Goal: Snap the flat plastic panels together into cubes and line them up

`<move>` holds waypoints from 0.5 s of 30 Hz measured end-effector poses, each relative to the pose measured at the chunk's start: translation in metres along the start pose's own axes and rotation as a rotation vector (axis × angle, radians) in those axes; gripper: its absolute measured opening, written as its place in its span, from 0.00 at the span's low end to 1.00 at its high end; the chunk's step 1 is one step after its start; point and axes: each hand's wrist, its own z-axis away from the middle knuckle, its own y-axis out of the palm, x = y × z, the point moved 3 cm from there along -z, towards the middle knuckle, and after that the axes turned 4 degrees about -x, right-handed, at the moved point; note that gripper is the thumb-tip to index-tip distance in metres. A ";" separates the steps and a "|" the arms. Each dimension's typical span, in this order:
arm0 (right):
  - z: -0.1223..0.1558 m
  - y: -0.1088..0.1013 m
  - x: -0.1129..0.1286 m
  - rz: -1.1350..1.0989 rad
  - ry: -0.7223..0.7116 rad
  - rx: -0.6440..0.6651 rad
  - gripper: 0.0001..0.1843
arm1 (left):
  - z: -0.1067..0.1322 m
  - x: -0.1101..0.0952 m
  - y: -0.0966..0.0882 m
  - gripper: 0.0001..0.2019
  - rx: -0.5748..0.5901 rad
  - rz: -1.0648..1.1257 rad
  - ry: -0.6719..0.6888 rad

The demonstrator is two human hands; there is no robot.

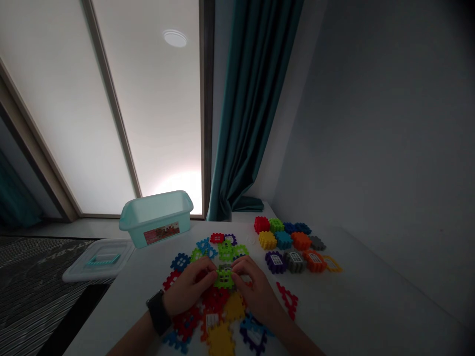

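Both hands meet over a pile of colourful interlocking plastic tiles (218, 306) on a white table (356, 306). My left hand (191, 289), with a dark watch on its wrist, and my right hand (254, 289) each pinch a side of a green tile piece (223, 277) with a small grey window part in it. Red, yellow, blue and purple tiles lie under and around my hands.
A row of assembled coloured cubes (293, 244) sits at the right back of the table. A loose red piece (288, 299) lies right of my hand. A teal plastic bin (156, 217) stands at the back left, its clear lid (98, 259) beside it. A teal curtain (252, 109) hangs behind.
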 end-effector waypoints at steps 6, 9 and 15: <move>0.009 0.002 -0.003 0.198 -0.258 -0.060 0.09 | 0.002 -0.002 0.002 0.15 0.071 0.059 0.000; 0.010 0.001 -0.004 0.249 -0.305 -0.032 0.07 | 0.002 -0.001 0.001 0.11 0.064 0.050 0.019; 0.009 -0.001 -0.004 0.316 -0.237 0.036 0.12 | 0.004 0.003 -0.004 0.10 -0.126 -0.175 0.206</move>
